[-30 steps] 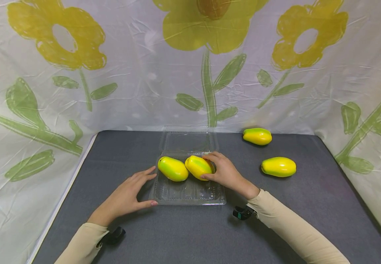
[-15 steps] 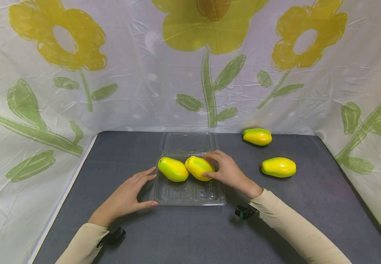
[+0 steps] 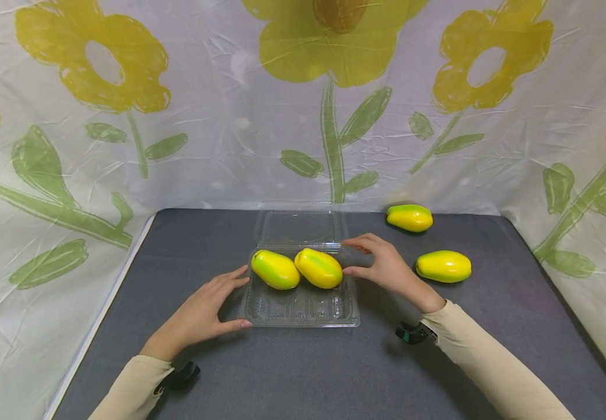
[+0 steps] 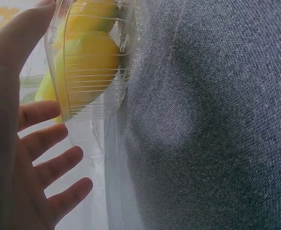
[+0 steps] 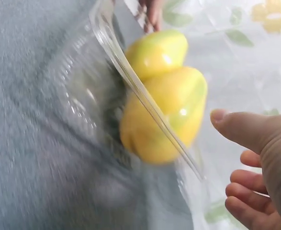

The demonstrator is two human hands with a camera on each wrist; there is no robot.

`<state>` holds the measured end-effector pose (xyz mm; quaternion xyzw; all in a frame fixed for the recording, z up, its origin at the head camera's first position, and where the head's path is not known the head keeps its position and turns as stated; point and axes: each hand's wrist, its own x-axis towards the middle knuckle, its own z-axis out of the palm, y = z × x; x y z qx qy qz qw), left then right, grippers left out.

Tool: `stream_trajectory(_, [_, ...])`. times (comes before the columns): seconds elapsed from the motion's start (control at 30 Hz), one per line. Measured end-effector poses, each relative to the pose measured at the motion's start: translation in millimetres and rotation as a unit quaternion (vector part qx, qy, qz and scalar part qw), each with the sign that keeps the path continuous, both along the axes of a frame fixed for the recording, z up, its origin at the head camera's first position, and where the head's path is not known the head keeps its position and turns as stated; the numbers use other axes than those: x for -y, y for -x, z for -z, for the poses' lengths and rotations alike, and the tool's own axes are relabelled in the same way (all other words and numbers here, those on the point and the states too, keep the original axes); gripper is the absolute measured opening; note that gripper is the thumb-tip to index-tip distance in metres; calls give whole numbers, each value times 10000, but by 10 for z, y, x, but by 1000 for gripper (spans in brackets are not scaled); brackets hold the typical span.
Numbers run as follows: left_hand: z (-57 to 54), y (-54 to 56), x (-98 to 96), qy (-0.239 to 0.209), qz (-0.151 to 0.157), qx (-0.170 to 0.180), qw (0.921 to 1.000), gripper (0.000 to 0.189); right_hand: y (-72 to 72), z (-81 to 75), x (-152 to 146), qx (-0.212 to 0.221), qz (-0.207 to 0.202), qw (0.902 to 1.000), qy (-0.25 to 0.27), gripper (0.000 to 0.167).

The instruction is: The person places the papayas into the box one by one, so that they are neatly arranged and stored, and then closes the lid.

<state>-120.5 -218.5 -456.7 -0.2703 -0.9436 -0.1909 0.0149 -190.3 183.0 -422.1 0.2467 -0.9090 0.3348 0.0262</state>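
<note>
Two glossy yellow-green papayas lie side by side in the back half of a clear plastic clamshell box [image 3: 297, 312]: a left papaya [image 3: 275, 270] and a right papaya [image 3: 319, 269]. The box's lid [image 3: 300, 226] is folded back flat behind it. At the box's left side, my left hand [image 3: 200, 312] has its fingers spread, fingertips and thumb at the rim; the left wrist view shows the fingers [image 4: 59, 165] extended, holding nothing. My right hand [image 3: 386, 268] is just right of the right papaya, thumb and fingers apart. The right wrist view shows its thumb [image 5: 245, 129] clear of the papaya.
Two more papayas lie on the grey cloth [image 3: 282, 373] to the right, a back papaya [image 3: 409, 218] and a front papaya [image 3: 443, 266]. A flower-printed curtain [image 3: 219, 116] bounds the table at the back and both sides.
My right hand has let go of the right papaya and drawn back to the right. That papaya stays in the box. My left hand has not moved.
</note>
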Motion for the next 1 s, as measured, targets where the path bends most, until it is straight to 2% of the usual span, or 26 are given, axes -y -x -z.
stream_trajectory(0.67, [17, -7, 5, 50, 27, -260, 9996, 89, 22, -51, -870, -86, 540, 9981, -294, 63])
stream_trajectory(1.0, [1, -34, -10, 39, 43, -328, 9994, 84, -35, -49, -1184, 118, 1120, 9924, -504, 62])
